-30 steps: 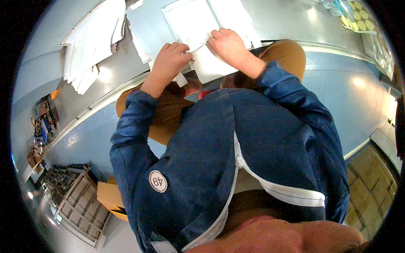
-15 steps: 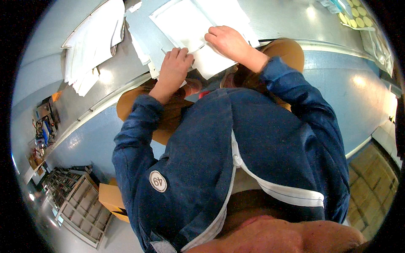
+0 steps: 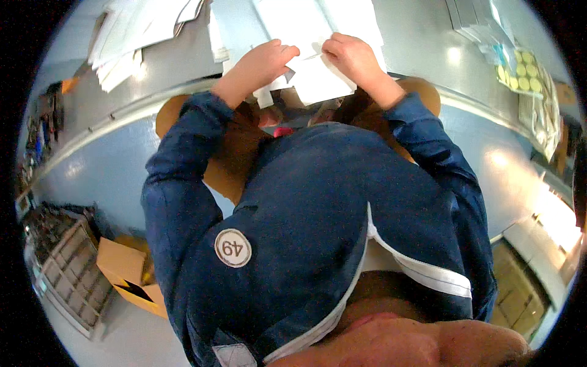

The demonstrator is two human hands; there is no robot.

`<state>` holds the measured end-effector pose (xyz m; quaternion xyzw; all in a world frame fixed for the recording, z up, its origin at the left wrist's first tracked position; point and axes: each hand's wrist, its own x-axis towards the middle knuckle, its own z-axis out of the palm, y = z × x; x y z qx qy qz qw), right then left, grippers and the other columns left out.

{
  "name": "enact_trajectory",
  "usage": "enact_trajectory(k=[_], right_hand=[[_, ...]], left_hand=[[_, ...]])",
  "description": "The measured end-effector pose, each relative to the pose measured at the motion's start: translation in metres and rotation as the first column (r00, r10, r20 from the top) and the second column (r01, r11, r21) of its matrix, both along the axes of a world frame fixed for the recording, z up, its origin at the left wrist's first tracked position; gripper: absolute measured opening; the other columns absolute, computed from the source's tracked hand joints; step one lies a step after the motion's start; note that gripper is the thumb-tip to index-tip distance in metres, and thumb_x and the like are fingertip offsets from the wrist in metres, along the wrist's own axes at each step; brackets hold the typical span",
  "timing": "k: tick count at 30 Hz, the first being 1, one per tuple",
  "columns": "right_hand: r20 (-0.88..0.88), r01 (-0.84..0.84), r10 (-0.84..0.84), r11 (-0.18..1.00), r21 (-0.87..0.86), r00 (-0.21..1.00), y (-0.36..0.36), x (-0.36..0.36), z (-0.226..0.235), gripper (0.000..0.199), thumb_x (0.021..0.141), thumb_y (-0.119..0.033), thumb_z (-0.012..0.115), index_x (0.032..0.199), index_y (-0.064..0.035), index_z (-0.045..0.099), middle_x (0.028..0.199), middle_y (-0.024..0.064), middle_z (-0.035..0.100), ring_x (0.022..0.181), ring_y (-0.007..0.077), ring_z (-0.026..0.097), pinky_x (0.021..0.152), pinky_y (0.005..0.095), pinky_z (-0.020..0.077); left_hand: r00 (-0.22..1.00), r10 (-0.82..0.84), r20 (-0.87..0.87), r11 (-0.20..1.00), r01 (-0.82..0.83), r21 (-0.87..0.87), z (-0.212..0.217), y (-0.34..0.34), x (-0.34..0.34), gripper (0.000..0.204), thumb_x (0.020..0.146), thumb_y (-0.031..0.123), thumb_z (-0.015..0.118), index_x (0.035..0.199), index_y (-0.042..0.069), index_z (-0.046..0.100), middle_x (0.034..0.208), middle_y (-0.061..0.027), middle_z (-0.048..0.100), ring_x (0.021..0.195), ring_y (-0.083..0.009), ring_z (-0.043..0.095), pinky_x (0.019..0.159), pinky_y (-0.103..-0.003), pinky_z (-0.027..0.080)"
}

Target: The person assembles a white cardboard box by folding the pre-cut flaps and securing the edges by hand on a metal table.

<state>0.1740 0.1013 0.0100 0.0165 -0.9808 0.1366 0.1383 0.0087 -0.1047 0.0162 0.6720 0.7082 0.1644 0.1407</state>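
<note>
White paper sheets [image 3: 290,21] lie on the workbench in front of me, and one paper flap [image 3: 321,82] reaches over the near edge toward my lap. My right hand [image 3: 356,60] is closed at the flap's upper right, thumb and fingertips pinching the paper. Across from it, my left hand [image 3: 260,64] lies at the left side of the sheets with its fingers curled and pointing right. What its fingertips hold, if anything, is too small to make out. Only a small gap of paper separates the two hands.
To the left lies a stack of loose papers [image 3: 143,27] on the metal workbench [image 3: 177,64]. At the right are a bag with round yellow pieces [image 3: 523,73] and grey boxes [image 3: 468,21]. An open cardboard box [image 3: 125,263] and a wheeled rack [image 3: 70,275] stand on the floor.
My left hand has turned so its fingers point right, nearer the right hand. The right hand stays on the paper. The whole view has shifted, bringing more of the right side in.
</note>
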Motion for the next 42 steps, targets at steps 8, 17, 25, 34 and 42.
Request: enact_trajectory(k=[8,17,25,34,42], right_hand=[[0.098,0.002,0.014,0.988,-0.157,0.995,-0.025,0.018,0.017,0.031,0.084,-0.021,0.076,0.108,-0.0067,0.062,0.096,0.0134,0.068,0.088,0.0353,0.067,0.076,0.0435,0.0540],[0.143,-0.174,0.138,0.943,0.284,0.980,-0.086,0.035,-0.007,0.065,0.081,-0.023,0.073,0.143,-0.0165,0.052,0.133,0.0081,0.057,0.121,0.0292,0.055,0.094,0.0446,0.0465],[0.096,-0.205,0.187,0.949,0.239,0.978,-0.082,0.026,0.001,0.052,0.085,-0.015,0.062,0.137,-0.0100,0.057,0.128,0.0080,0.062,0.111,0.0265,0.060,0.084,0.0399,0.0533],[0.111,-0.150,0.114,0.894,0.421,0.987,-0.086,0.014,0.007,0.052,0.080,-0.014,0.065,0.132,-0.0124,0.064,0.120,0.0031,0.063,0.099,0.0228,0.062,0.080,0.0384,0.0510],[0.057,-0.166,0.156,0.898,0.409,0.986,-0.081,-0.007,0.024,0.027,0.083,-0.014,0.062,0.107,-0.0133,0.073,0.109,0.0024,0.065,0.096,0.0219,0.062,0.085,0.0426,0.0471]], left_hand=[[0.998,-0.048,-0.038,0.998,0.049,0.038,-0.020,0.000,-0.010,0.029,0.084,0.012,0.073,0.112,0.010,0.063,0.103,-0.0115,0.066,0.102,-0.0336,0.061,0.085,-0.044,0.052],[0.994,-0.076,0.084,0.997,0.075,0.019,-0.015,0.011,-0.021,0.027,0.081,0.013,0.076,0.103,0.007,0.062,0.096,-0.0143,0.067,0.098,-0.0357,0.065,0.082,-0.046,0.051],[0.989,-0.100,0.107,0.994,0.095,0.055,-0.015,0.012,-0.025,0.027,0.078,0.012,0.078,0.099,0.005,0.062,0.092,-0.0137,0.068,0.094,-0.0360,0.066,0.080,-0.046,0.051],[0.989,-0.059,0.134,0.998,0.056,0.029,-0.016,0.016,-0.026,0.023,0.077,0.009,0.074,0.097,0.006,0.064,0.092,-0.0155,0.069,0.094,-0.0381,0.066,0.080,-0.046,0.051],[0.982,-0.074,0.176,0.995,0.062,0.075,-0.016,0.011,-0.024,0.024,0.076,0.003,0.072,0.098,0.004,0.064,0.092,-0.0174,0.069,0.095,-0.0407,0.065,0.081,-0.049,0.052]])
